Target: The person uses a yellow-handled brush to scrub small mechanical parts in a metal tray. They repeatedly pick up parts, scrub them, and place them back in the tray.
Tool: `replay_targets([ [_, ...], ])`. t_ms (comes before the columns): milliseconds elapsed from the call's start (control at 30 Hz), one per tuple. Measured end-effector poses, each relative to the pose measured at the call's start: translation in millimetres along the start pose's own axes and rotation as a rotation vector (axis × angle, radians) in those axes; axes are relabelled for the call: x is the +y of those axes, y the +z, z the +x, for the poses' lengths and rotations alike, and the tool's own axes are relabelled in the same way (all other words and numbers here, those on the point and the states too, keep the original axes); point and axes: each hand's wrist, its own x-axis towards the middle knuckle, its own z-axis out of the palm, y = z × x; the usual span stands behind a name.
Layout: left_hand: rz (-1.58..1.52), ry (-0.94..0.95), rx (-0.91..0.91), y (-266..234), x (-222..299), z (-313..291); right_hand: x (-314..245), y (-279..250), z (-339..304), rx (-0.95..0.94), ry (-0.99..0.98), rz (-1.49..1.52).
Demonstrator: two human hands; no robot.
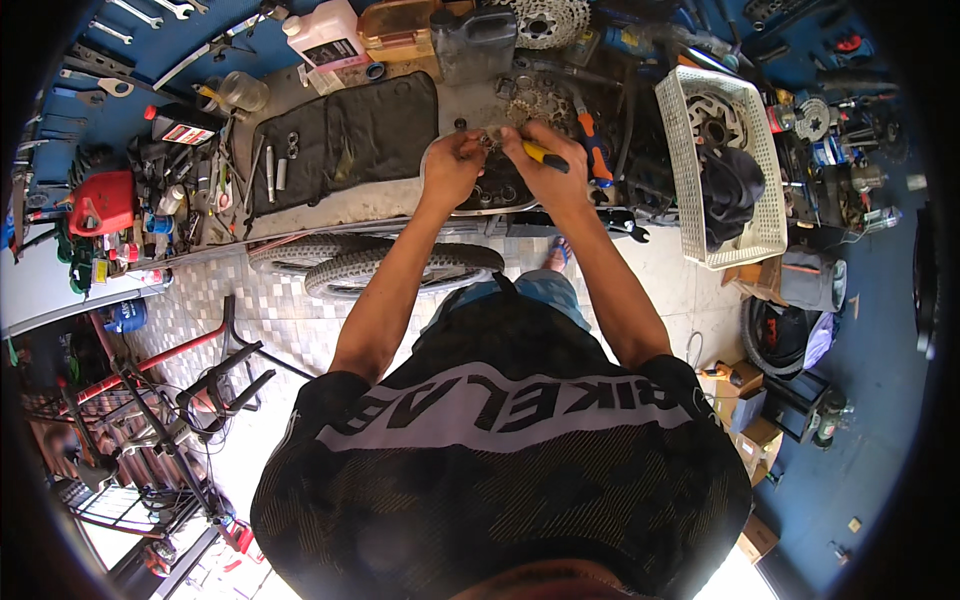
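Both hands meet over the workbench (330,205). My right hand (552,172) is closed around a tool with a yellow and black handle (546,156); its working end is hidden by the fingers. Close beside it, my left hand (455,168) pinches a small metal part (488,141), too small to name. Below the hands is a dark tray (497,195) with several small round parts in it. Bicycle sprockets (541,103) lie just beyond my right hand. To its right is an orange and blue handled tool (594,150).
A dark cloth (345,140) lies left of my hands, with metal rods (270,172) on it. A cream plastic basket (672,170) holds brake discs and black cloth on the right. Bottles (328,40) line the back. Bicycle wheels (400,270) stand under the bench edge.
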Motion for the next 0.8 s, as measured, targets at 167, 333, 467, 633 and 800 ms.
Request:
replay_targets([
  [167,-0.205,-0.089,-0.014,-3.1,4.7,-3.3,17.5,-7.1,0.5,-0.156,0.169,-0.253],
  [333,-0.489,-0.253,-0.055,-5.1,21.0,-6.0,29.8,-14.7,-9.6,-0.283,0.303,-0.217],
  [467,-0.424,-0.238,-0.068,-5.0,20.5,-7.8,41.9,-18.6,-26.3,-0.376,0.254,-0.016],
  [633,-0.433,-0.177,-0.092,-4.9,4.9,-4.7,37.1,-38.4,-29.8,-0.469,0.028,-0.322],
  [800,-0.373,-0.049,-0.015,0.9,-11.1,-1.9,66.4,-20.6,-19.2,-0.259,0.376,0.335],
])
